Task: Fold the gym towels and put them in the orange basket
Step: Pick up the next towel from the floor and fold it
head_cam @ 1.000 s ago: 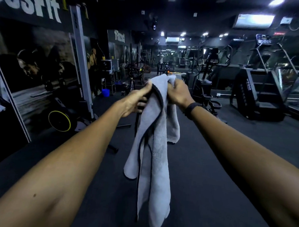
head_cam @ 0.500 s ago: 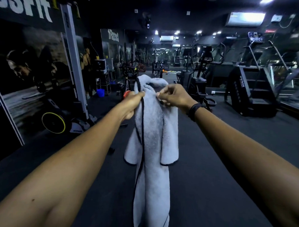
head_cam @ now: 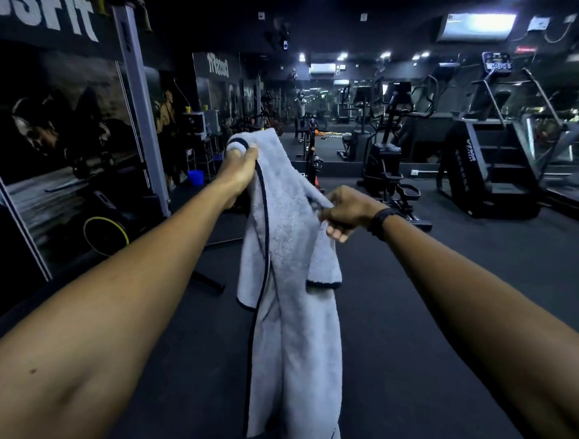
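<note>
Here, towel: a grey gym towel (head_cam: 292,285) with dark piping along its edges hangs in mid-air between both outstretched arms, bunched at the top, its long tail dropping out of the bottom of the view.
Left hand: the left hand (head_cam: 238,172) is raised higher and farther, fingers curled round the towel's top corner, a bulge of cloth showing above the knuckles.
Right hand: the right hand (head_cam: 346,210) sits lower and to the right, fingers curled, pinching a fold of the towel's right edge; a dark wristband (head_cam: 381,220) circles the wrist.
Short flap: a shorter layer of towel hangs below the right hand, ending in a piped hem about halfway down.
Containers: a small blue bucket (head_cam: 195,177) stands on the floor far left, near the wall; its contents cannot be seen. No orange basket is identifiable in view.
Floor: dark gym floor (head_cam: 409,324) beneath the towel.
Far right: a stair-climber machine (head_cam: 493,162) and other cardio machines.
Left: a wall mural with white lettering (head_cam: 45,9) above.
</note>
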